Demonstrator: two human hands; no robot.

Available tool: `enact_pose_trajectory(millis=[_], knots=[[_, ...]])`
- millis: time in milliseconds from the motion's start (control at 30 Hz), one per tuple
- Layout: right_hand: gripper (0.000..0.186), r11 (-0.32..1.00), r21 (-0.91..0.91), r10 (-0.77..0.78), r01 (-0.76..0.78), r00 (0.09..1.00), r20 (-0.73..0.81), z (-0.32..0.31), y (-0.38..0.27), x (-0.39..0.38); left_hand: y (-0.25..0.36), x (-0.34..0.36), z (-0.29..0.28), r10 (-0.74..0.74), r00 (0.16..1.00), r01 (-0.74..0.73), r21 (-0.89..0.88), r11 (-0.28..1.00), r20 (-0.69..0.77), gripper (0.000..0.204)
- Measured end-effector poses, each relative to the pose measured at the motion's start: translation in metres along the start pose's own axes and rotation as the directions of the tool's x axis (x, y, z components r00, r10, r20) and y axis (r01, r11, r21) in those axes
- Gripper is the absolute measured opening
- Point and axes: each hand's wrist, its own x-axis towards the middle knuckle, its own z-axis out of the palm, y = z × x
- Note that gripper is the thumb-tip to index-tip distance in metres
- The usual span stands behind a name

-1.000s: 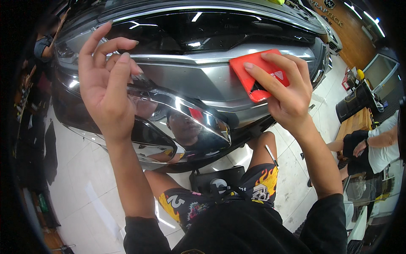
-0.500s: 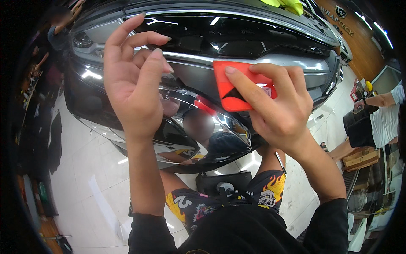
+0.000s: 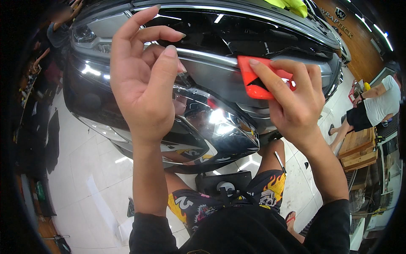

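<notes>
My right hand (image 3: pixel 296 101) grips a red flat squeegee (image 3: pixel 256 91) with a black patch, held on the silver-grey strip (image 3: pixel 203 70) of a car's front, below a glossy black panel (image 3: pixel 198 27). To its left, my left hand (image 3: pixel 144 97) is raised palm-up with curled, separated fingers and nothing visible in them. It hovers over the car, beside a shiny black, mirror-like lower section (image 3: pixel 232 131) with bright reflections. Whether its fingertips touch the car I cannot tell.
A person in a white T-shirt (image 3: pixel 382 101) stands at right by wooden boxes (image 3: pixel 355 152); another person (image 3: pixel 59 29) is at upper left. A yellow cloth (image 3: pixel 292 6) lies on the car. A slim pen-like tool (image 3: pixel 280 163) rests by my right thigh. White backing strips (image 3: pixel 97 199) lie on the floor.
My left hand has moved rightward in the view. The squeegee first moved left and down, then back up and right. The person in white has shifted position.
</notes>
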Motion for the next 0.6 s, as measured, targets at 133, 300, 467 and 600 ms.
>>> enact_pose_trajectory(millis=[133, 300, 467, 600], knots=[[0.064, 0.999, -0.014, 0.042, -0.041, 0.997, 0.065, -0.011, -0.002, -0.004, 0.001, -0.001, 0.000, -0.002, 1.000, 0.002, -0.005, 1.000, -0.001, 0.050], [0.058, 1.000, 0.003, -0.003, 0.003, 1.000, -0.010, -0.006, -0.007, -0.004, 0.002, 0.000, 0.001, -0.013, 1.000, 0.013, 0.010, 1.000, -0.011, 0.049], [0.065, 0.993, 0.113, 0.045, -0.045, 0.999, 0.006, -0.006, -0.013, 0.001, 0.003, 0.000, 0.002, -0.049, 0.999, 0.050, -0.084, 0.995, 0.018, 0.047], [0.056, 0.983, 0.164, 0.079, -0.086, 0.996, 0.049, -0.025, -0.012, -0.002, 0.007, 0.000, 0.006, -0.106, 0.994, 0.103, -0.127, 0.987, -0.018, 0.042]])
